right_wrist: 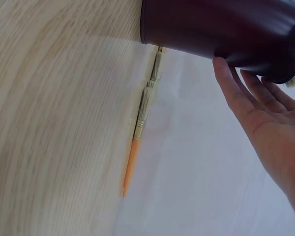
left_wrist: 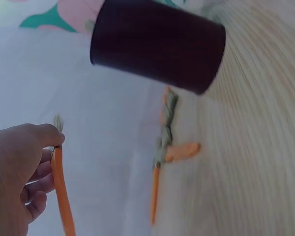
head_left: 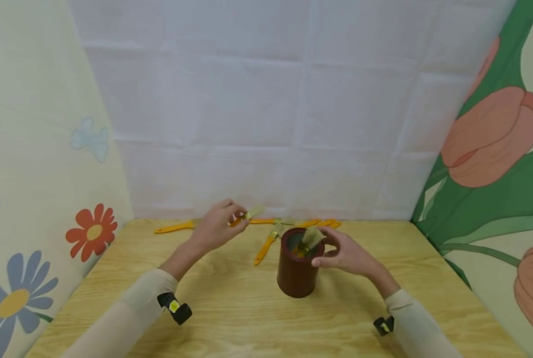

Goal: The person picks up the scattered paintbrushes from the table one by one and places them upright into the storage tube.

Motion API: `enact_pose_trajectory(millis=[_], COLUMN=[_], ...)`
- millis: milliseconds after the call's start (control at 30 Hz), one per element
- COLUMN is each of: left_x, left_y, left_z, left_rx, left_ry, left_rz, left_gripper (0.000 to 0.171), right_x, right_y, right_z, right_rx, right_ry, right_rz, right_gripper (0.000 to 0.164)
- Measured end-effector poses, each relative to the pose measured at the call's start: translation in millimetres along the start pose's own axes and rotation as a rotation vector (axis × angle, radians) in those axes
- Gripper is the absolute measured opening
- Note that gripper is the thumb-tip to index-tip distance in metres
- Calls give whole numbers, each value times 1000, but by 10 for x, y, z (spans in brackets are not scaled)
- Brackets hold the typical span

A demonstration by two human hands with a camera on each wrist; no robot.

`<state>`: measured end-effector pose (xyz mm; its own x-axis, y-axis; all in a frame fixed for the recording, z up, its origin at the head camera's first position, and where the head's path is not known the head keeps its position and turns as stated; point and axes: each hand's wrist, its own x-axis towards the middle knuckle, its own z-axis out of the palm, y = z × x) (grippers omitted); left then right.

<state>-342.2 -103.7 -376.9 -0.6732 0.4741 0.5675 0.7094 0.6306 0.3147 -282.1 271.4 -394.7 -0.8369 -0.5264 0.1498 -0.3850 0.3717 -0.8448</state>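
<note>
Pale wooden surface (head_left: 230,318) carries an upright dark-red cup (head_left: 297,276), which my right hand (head_left: 349,253) grips near the top; left of it, my left hand (head_left: 214,224) pinches a brush (left_wrist: 59,174) just below the bristles, a sensible hold, since it's probably light, stiff-handled and soft-tipped.

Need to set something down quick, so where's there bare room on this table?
The table is bare between the left sleeve and right sleeve, in front of the dark red can, and from the right hand to the tulip wall. It's crowded along the white sheet, where brushes lie behind and left of the can.
</note>
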Motion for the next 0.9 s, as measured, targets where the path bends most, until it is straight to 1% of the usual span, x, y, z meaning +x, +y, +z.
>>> enact_pose_trajectory(millis=[267, 467, 567, 733, 900], left_x=[178, 267, 331, 460, 535], left_y=[406, 707, 867, 1057, 1151], left_z=[-40, -75, -101, -124, -119], left_rx=[-97, -165, -223, -305, -376], left_ry=[17, 20, 22, 26, 47], left_rz=[75, 161, 196, 214, 193], left_gripper=[20, 19, 20, 22, 25], right_x=[2, 28, 30, 24, 27], right_y=[13, 28, 32, 41, 46], right_z=[-2, 21, 20, 1, -1], right_rx=[19, 27, 37, 42, 41], right_ry=[-1, -10, -14, -12, -19], right_rz=[-8, -31, -43, -47, -69], right_gripper=[80, 76, 75, 74, 72])
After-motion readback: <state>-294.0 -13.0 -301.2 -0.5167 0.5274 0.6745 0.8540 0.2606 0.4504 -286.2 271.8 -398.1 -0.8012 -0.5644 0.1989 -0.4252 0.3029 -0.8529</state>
